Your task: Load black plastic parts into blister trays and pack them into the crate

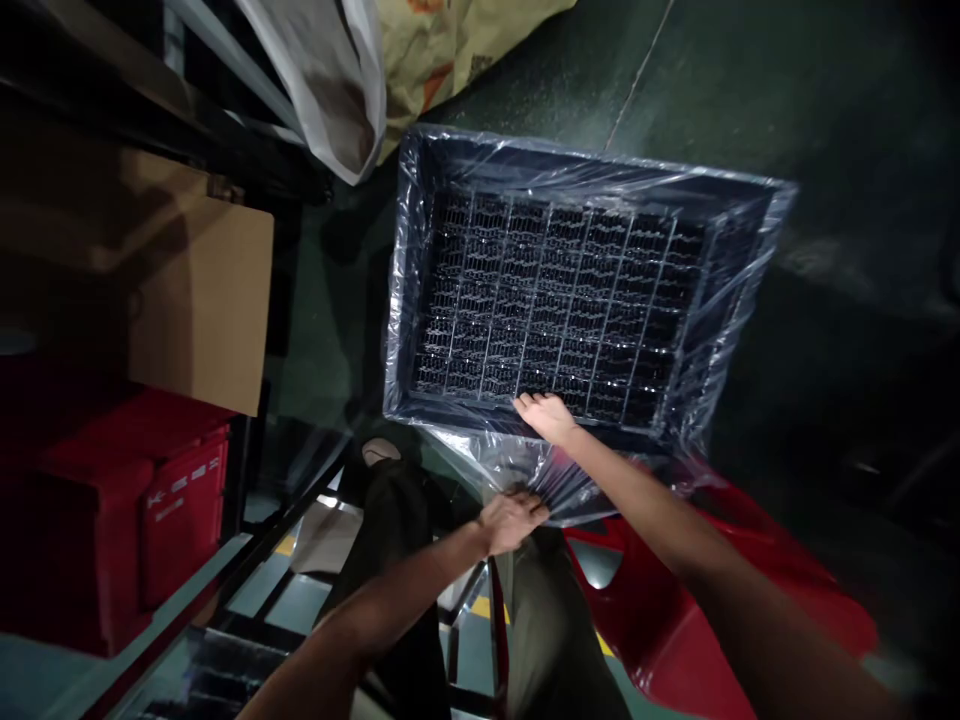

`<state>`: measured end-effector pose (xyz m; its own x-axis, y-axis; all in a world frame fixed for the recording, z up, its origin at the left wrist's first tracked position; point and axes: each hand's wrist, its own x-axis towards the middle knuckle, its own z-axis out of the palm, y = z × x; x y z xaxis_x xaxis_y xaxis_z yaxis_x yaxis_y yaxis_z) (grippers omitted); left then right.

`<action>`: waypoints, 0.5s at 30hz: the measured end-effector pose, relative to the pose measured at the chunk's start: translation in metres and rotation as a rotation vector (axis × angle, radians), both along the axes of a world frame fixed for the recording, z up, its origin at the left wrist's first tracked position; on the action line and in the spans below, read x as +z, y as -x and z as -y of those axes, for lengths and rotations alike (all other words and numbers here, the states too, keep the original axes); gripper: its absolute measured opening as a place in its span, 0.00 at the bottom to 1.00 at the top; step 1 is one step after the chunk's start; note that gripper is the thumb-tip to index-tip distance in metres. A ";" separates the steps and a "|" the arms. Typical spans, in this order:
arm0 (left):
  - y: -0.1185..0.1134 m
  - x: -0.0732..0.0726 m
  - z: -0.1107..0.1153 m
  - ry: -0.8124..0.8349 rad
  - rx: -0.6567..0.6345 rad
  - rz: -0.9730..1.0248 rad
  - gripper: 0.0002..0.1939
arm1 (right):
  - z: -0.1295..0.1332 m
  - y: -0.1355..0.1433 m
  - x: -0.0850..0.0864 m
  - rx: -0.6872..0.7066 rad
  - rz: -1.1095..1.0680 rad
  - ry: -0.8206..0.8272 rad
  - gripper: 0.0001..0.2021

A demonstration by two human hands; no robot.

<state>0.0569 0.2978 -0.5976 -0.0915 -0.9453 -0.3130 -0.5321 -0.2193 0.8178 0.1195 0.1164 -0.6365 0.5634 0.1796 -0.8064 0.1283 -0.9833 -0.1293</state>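
A dark blue plastic crate (592,160) stands in front of me, wrapped in a clear plastic bag (487,455). Inside it, a grid divider splits rows of small dark parts (517,290) into many cells; their exact kind is too small to tell. My left hand (514,520) is closed on the gathered loose end of the bag, below the crate's near side. My right hand (547,415) lies at the near rim, its fingers curled over the edge onto the film.
A red plastic stool or chair (690,620) stands at lower right, partly behind my right arm. On the left are a cardboard box (225,300) and red bins (184,510) on a rack. A white sack (330,90) and a yellow printed bag (450,50) lie beyond, on the green floor (750,90).
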 end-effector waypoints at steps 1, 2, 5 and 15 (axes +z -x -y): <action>-0.001 0.009 -0.005 -0.013 0.020 -0.015 0.13 | 0.000 -0.001 -0.004 -0.026 -0.017 -0.001 0.17; -0.003 0.017 -0.008 -0.030 0.046 -0.024 0.12 | 0.000 -0.003 -0.007 -0.053 -0.033 -0.004 0.17; -0.011 0.034 -0.005 -0.070 0.102 -0.052 0.13 | 0.002 -0.011 -0.015 -0.139 -0.067 -0.021 0.17; 0.005 0.034 -0.008 -0.269 0.067 -0.168 0.25 | 0.053 0.053 0.040 -0.649 0.152 0.357 0.18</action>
